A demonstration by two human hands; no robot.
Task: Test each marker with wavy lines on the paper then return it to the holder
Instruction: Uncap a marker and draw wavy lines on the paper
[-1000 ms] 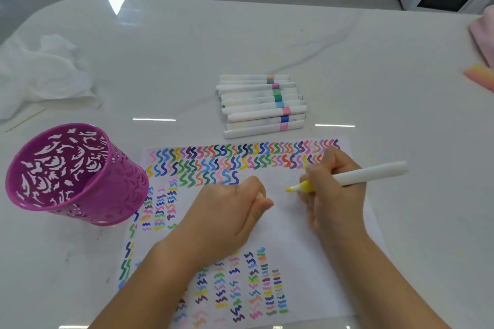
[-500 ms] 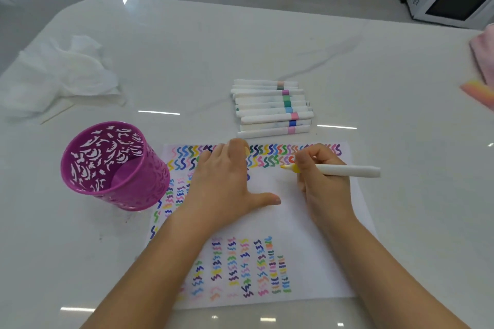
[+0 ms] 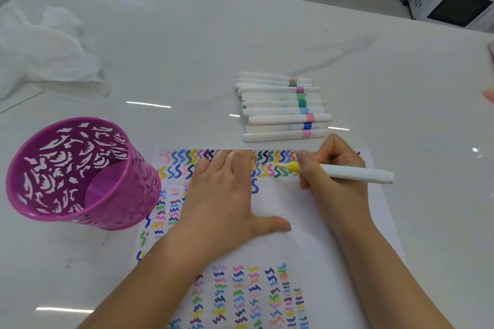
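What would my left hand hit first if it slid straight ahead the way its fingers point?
Probably the pile of markers. The left hand lies flat on the paper, fingers aimed away and slightly right, and the pile's near side lies just past the paper's far edge.

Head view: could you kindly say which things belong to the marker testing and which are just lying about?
Job: yellow marker, right hand, left hand, paper, purple holder, marker pile.
Lying about: crumpled white cloth, microwave.

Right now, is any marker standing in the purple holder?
No, the purple holder is bare inside, and the capped markers lie stacked on the table.
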